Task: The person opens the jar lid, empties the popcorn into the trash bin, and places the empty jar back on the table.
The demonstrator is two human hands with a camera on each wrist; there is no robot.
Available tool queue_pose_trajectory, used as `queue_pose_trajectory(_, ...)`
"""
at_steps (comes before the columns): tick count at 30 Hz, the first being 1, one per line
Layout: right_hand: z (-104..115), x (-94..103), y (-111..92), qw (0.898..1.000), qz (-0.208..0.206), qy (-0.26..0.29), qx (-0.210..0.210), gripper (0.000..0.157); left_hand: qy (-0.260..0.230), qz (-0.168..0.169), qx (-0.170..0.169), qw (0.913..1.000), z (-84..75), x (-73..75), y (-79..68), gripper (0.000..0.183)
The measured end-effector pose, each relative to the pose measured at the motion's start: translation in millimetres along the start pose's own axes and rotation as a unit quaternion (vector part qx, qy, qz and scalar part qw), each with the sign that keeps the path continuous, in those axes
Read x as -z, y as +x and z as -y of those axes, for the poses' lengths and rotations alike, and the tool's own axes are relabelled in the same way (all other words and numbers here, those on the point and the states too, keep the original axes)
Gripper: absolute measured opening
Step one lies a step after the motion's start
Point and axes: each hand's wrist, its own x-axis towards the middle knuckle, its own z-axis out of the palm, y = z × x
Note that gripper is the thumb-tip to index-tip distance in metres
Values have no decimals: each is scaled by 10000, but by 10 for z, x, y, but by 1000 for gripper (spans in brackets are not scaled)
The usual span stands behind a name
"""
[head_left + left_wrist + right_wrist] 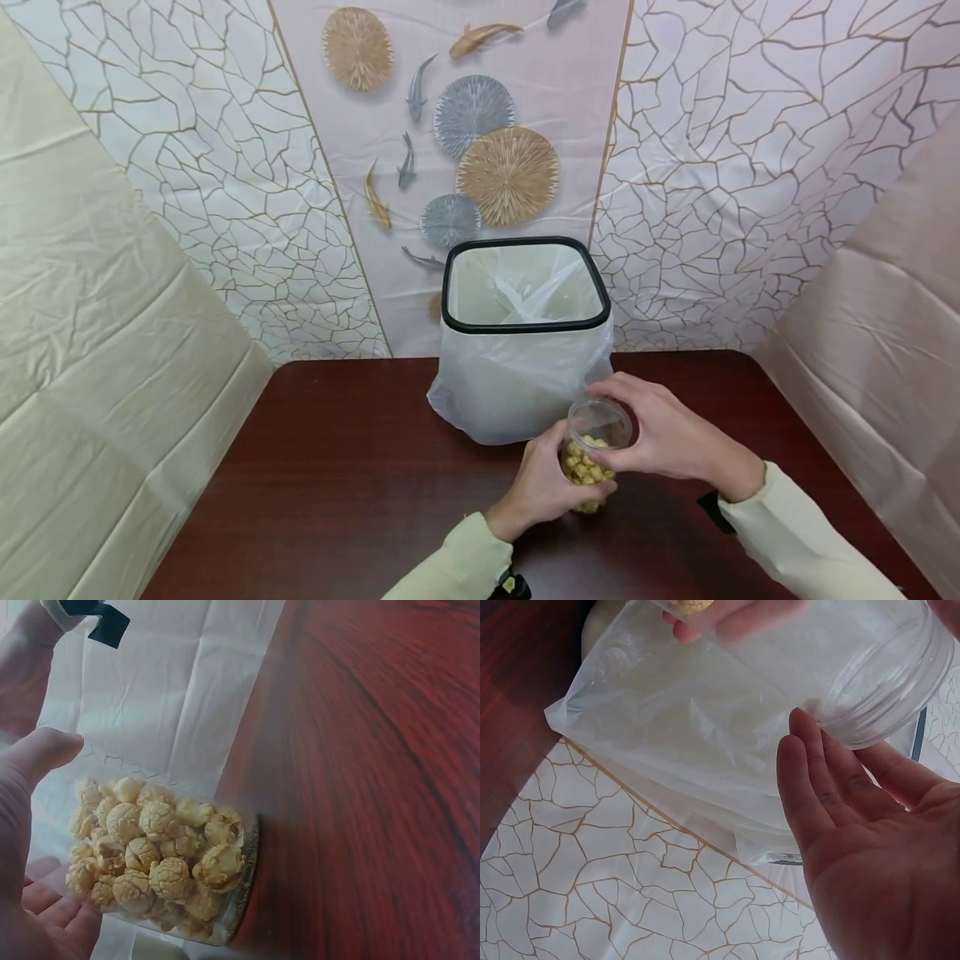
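A clear plastic jar, partly filled with popcorn, stands on the table in front of the bin, tilted slightly in the head view. My left hand grips its lower body, thumb on one side and fingers on the other. Around the jar's round top, my right hand holds the rim between thumb and fingers. In the left wrist view, caramel-coloured popcorn fills the lower part down to the base. The right wrist view shows fingers against the ridged, transparent neck.
Just behind the jar stands a white bin with a black rim, lined with a translucent plastic bag. Dark red-brown table extends to the left. Patterned cloth hangs behind, with plain beige cloth at the sides.
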Motion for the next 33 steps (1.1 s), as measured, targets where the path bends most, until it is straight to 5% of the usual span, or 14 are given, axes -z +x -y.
queue_pose_trajectory(7, 9, 4, 6, 10000, -3, 26, 40, 67, -110, 60, -1, 9999, -22, 73, -14, 68)
queue_pose_trajectory(13, 26, -16, 3, 9998, -67, 95, 162, 65, 94, 33, -371, 9993, 5, 194, -69, 74)
queue_pose_trajectory(33, 119, -426, 32, 9941, -297, 924, 484, 72, 1176, 86, -1355, 9837, 97, 853, -327, 82)
